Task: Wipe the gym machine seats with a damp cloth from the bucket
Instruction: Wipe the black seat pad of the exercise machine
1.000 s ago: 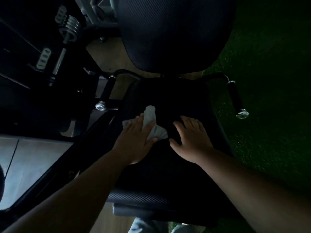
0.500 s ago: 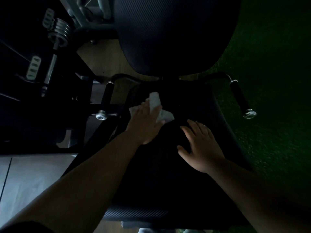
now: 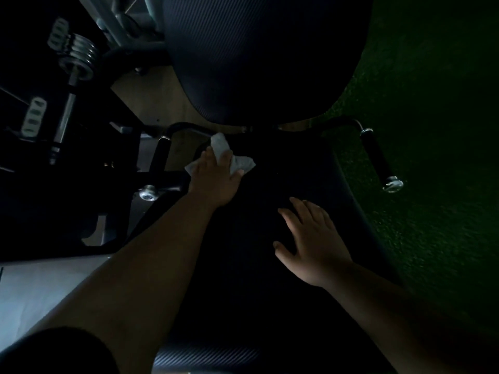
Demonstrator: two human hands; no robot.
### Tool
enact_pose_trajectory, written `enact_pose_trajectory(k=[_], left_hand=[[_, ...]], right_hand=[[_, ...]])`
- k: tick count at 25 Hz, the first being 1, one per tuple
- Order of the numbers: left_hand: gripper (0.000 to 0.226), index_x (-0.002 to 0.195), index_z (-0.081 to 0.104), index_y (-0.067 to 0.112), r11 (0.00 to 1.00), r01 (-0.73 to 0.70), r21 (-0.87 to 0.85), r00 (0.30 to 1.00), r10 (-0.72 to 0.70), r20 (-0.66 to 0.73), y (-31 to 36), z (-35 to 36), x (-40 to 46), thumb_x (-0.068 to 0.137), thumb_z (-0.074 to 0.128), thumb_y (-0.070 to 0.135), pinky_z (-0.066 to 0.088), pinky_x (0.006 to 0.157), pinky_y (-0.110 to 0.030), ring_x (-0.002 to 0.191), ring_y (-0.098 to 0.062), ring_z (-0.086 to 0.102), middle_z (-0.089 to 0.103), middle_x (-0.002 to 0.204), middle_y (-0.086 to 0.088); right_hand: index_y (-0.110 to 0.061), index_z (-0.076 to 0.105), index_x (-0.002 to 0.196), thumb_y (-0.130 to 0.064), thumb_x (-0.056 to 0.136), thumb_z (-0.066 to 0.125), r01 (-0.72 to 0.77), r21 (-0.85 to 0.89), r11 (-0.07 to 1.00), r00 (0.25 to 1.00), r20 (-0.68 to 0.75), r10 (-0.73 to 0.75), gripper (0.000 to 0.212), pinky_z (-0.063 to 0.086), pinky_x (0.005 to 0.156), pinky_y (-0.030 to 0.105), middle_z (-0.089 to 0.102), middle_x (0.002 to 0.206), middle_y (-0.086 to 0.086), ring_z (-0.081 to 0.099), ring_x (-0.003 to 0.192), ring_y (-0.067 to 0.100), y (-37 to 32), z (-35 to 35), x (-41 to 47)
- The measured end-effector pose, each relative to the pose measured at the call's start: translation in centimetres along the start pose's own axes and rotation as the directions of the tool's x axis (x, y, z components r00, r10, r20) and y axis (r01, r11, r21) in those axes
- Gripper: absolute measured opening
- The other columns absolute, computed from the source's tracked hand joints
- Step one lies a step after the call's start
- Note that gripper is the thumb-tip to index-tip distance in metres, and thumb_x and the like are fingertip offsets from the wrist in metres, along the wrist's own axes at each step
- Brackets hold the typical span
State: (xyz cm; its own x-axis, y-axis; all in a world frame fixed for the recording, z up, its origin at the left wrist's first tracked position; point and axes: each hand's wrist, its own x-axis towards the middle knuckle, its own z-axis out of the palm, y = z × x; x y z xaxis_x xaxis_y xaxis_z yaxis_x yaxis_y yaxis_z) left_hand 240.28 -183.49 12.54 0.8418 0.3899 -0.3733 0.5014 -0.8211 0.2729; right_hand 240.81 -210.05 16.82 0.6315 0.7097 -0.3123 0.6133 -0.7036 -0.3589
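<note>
1. Head view is very dark; the seat point(image 3: 270, 265) barely shows
2. Left hand point(image 3: 216, 179) presses flat on the cloth point(image 3: 237, 163) at the seat's far left corner, covering most of it
3. Right hand point(image 3: 313, 244) lies spread on the seat, holding nothing

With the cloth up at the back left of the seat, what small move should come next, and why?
Probably sweep the left hand and cloth rightward along the seat's rear edge. The cloth sits at the far left corner below the backrest, and the right hand rests flat nearer, leaving that strip free.
</note>
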Motion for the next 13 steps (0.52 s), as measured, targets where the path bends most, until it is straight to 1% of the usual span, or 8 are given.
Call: enact_pose_trajectory(k=[1,4,5,6,8,10,12,13], left_hand=[[0.068,0.157,0.011,0.023,0.999,-0.03,0.011,0.999,0.03,0.014,0.7,0.3,0.1,0.101,0.031,0.055,0.007,0.12,-0.052,0.15,-0.038,0.005,0.001,0.163,-0.024],[0.07,0.156,0.012,0.026,0.96,-0.269,0.075,0.963,0.267,0.031,1.2,1.6,-4.4,0.097,0.023,0.063,0.005,0.121,-0.048,0.151,-0.034,0.003,0.0,0.164,-0.02],[0.072,0.156,0.011,0.028,0.951,-0.3,0.077,0.954,0.298,0.034,0.5,1.7,-6.2,0.096,0.018,0.067,0.004,0.121,-0.045,0.151,-0.031,0.003,0.001,0.164,-0.018],[0.073,0.156,0.009,0.03,0.953,-0.293,0.075,0.956,0.291,0.032,-0.6,1.7,-7.3,0.094,0.014,0.069,0.003,0.12,-0.043,0.151,-0.029,0.002,0.002,0.165,-0.016],[0.075,0.156,0.009,0.028,0.975,-0.205,0.09,0.979,0.204,0.026,-2.5,1.2,-7.0,0.095,0.016,0.07,0.005,0.12,-0.043,0.151,-0.029,0.004,0.004,0.165,-0.016],[0.074,0.156,0.011,0.022,0.988,-0.127,0.086,0.992,0.129,-0.016,-2.8,0.7,-4.2,0.097,0.025,0.064,0.015,0.12,-0.049,0.149,-0.036,0.013,0.011,0.162,-0.023],[0.072,0.156,0.011,0.018,0.997,-0.074,0.005,0.996,0.074,-0.057,-2.4,0.1,0.0,0.099,0.032,0.057,0.023,0.116,-0.054,0.144,-0.04,0.022,0.017,0.159,-0.025],[0.072,0.156,0.011,0.018,0.999,-0.036,-0.039,0.998,0.034,-0.048,-2.0,-0.1,1.8,0.099,0.033,0.056,0.022,0.116,-0.055,0.145,-0.039,0.021,0.016,0.159,-0.025]], right_hand=[[-0.031,0.022,0.15,-0.071,0.085,0.031,0.006,-0.005,1.0,1.0,0.003,-0.006,0.077,-0.003,0.115,0.034,0.011,0.163,0.003,0.003,0.146,0.021,0.0,0.0,0.1],[-0.028,0.027,0.149,-0.068,0.084,0.033,0.01,-0.011,1.0,1.0,-0.008,-0.01,0.077,0.007,0.119,0.039,0.017,0.162,0.005,0.01,0.146,0.025,-0.2,-0.3,-0.1],[-0.027,0.028,0.149,-0.068,0.084,0.033,0.013,-0.009,1.0,1.0,-0.002,-0.013,0.077,0.007,0.119,0.041,0.018,0.162,0.006,0.01,0.146,0.026,-0.2,-0.4,-0.1],[-0.027,0.027,0.149,-0.068,0.084,0.033,0.018,-0.009,1.0,1.0,0.01,-0.018,0.077,0.007,0.119,0.041,0.017,0.162,0.006,0.009,0.146,0.026,-0.3,-0.4,0.0],[-0.028,0.025,0.15,-0.068,0.085,0.033,0.014,-0.004,1.0,1.0,0.025,-0.014,0.077,0.006,0.12,0.042,0.015,0.162,0.004,0.008,0.147,0.025,-0.2,-0.4,0.0],[-0.029,0.025,0.15,-0.067,0.084,0.033,0.004,-0.005,1.0,1.0,0.017,-0.004,0.076,0.007,0.12,0.042,0.016,0.162,0.004,0.009,0.147,0.026,-0.3,-0.3,0.0],[-0.029,0.026,0.149,-0.067,0.084,0.034,-0.001,-0.013,1.0,1.0,0.007,0.001,0.076,0.007,0.12,0.042,0.017,0.162,0.004,0.01,0.147,0.026,-0.2,0.0,0.0],[-0.03,0.025,0.15,-0.068,0.084,0.034,0.0,-0.013,1.0,1.0,0.007,0.0,0.076,0.006,0.12,0.041,0.016,0.162,0.003,0.009,0.147,0.026,-0.1,0.1,0.1]])
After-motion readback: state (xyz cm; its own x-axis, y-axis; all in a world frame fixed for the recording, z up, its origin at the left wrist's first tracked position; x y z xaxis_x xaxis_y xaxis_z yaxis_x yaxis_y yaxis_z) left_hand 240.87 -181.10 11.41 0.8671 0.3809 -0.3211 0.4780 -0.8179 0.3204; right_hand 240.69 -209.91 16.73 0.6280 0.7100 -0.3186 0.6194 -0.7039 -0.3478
